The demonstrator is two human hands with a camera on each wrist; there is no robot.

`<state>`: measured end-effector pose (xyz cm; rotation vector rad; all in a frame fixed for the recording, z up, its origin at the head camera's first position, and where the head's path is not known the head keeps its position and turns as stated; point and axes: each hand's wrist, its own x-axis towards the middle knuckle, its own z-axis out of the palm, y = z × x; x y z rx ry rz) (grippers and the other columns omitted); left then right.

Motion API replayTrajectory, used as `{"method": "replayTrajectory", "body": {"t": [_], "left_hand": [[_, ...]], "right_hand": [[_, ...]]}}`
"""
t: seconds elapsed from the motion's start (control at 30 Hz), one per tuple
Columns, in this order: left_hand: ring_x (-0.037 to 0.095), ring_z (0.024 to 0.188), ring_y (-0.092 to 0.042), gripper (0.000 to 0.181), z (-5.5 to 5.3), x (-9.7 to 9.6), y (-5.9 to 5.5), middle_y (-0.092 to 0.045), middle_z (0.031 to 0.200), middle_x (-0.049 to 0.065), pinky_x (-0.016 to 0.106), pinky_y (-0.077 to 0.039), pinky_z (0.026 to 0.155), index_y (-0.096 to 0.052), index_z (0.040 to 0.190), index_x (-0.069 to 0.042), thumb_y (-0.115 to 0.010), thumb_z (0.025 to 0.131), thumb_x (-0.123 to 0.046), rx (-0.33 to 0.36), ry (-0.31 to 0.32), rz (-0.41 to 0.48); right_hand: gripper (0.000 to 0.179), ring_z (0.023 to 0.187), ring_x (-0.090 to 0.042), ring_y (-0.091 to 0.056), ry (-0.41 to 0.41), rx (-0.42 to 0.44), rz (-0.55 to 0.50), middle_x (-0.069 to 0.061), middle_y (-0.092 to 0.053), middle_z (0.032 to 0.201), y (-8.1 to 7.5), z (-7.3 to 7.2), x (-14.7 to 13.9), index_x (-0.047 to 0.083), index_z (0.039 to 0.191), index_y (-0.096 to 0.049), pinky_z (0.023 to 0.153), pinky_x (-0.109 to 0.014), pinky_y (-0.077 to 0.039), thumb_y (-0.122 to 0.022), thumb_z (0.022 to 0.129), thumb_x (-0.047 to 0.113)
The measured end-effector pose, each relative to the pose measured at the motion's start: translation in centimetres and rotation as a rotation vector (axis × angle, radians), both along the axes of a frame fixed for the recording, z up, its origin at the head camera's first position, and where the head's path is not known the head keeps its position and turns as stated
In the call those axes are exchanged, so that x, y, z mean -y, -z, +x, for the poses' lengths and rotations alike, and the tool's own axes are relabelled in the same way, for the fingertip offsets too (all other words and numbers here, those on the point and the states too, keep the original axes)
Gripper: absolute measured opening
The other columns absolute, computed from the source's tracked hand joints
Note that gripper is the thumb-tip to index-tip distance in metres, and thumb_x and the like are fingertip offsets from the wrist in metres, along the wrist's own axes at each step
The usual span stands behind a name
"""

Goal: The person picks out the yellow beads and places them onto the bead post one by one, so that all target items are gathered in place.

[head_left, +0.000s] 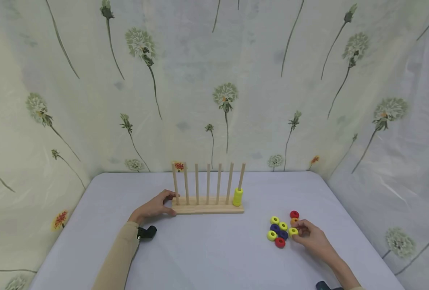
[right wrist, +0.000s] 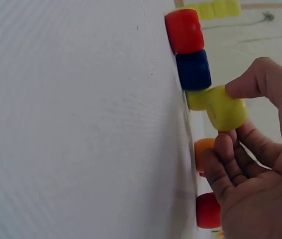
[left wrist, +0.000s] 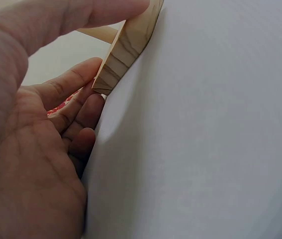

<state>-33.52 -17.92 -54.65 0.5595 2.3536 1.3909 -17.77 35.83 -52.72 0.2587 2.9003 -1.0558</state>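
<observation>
A wooden peg rack (head_left: 208, 208) stands near the back of the table, a row of several upright pegs on its flat base. Yellow beads (head_left: 237, 197) are stacked on its rightmost peg. My left hand (head_left: 152, 207) holds the base at its left end, thumb at the front and fingers behind. At the right, my right hand (head_left: 313, 240) pinches a yellow bead (right wrist: 227, 108) between thumb and fingers, raised slightly above the table in the right wrist view. An orange bead (head_left: 294, 221) lies just behind those fingers, partly covered by them.
Loose beads lie left of my right hand: yellow ones (head_left: 274, 220), dark blue ones (head_left: 274, 228) and a red one (head_left: 280, 242). Another red bead (head_left: 295, 214) sits farther back. A white cloth covers the table (head_left: 199, 253); a flower-printed curtain (head_left: 185, 80) hangs behind.
</observation>
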Motion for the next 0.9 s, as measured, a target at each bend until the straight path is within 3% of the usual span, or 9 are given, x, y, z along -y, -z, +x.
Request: {"method": "replayTrajectory", "body": {"t": [0.27,0.43,0.63,0.9], "left_hand": [[0.03,0.128,-0.04,0.07,0.0,0.0,0.2,-0.047,0.135,0.012,0.051,-0.028,0.111,-0.05,0.13,-0.007,-0.085,0.071,-0.018,0.0,-0.011,-0.002],[0.029,0.127,-0.041,0.072,0.1,0.1,0.3,-0.048,0.135,0.012,0.051,-0.028,0.111,-0.05,0.131,-0.006,-0.086,0.07,-0.019,0.005,-0.017,-0.018],[0.028,0.126,-0.041,0.073,0.2,0.0,0.1,-0.048,0.133,0.011,0.05,-0.028,0.111,-0.05,0.131,-0.007,-0.086,0.069,-0.023,0.005,-0.025,-0.036],[0.03,0.131,-0.039,0.073,0.1,0.0,-0.2,-0.046,0.137,0.011,0.051,-0.026,0.113,-0.049,0.133,-0.007,-0.085,0.071,-0.025,0.0,-0.015,-0.046]], "right_hand": [[0.036,0.102,-0.022,-0.056,-0.044,-0.04,-0.04,-0.009,-0.06,0.109,-0.3,-0.3,0.4,0.003,0.113,-0.056,0.08,-0.023,-0.052,-0.07,0.082,0.015],[0.032,0.104,-0.014,-0.057,-0.107,-0.129,-0.086,-0.007,-0.061,0.111,-1.3,-0.8,1.4,0.006,0.112,-0.057,0.082,-0.017,-0.05,-0.071,0.086,0.017],[0.028,0.1,0.004,-0.054,-0.214,-0.232,-0.204,-0.007,-0.059,0.113,-3.5,-2.1,3.6,0.007,0.112,-0.056,0.085,-0.015,-0.049,-0.069,0.089,0.016],[0.031,0.104,-0.001,-0.054,-0.293,-0.303,-0.355,-0.009,-0.057,0.116,-7.4,-5.5,7.8,0.005,0.115,-0.055,0.087,-0.012,-0.046,-0.068,0.09,0.018]]}}
